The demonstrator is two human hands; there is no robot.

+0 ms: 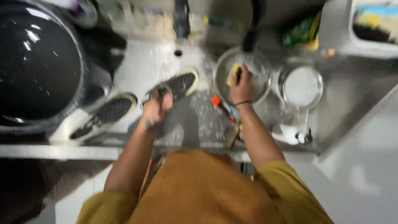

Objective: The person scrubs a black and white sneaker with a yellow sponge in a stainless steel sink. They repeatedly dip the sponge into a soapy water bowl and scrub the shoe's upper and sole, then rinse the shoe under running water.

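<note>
**Wet shoe, wet sink: where our grip may fail**

We hold a dark sneaker (176,86) in our left hand (155,108), fingers closed around its heel end, above the wet metal sink (141,66). Our right hand (241,85) is over the steel bowl (261,79) under the tap (252,29), fingers wrapped around a yellow sponge (233,73).

We judge the main risk to be a slip: the shoe looks wet and we hold it by one end only, so it could twist loose and drop into the sink, splashing our front. The bowl sits just beside a smaller round metal dish (302,87), and a careless push with the sponge could tip or shove it.

The sneaker has a dark mesh-like upper and a pale, yellowish sole rim, and it tilts with its toe pointing far and right. Its mate (103,116) lies to the left, near a large black bowl-shaped pan (37,62). Blur hides finer detail.
</note>
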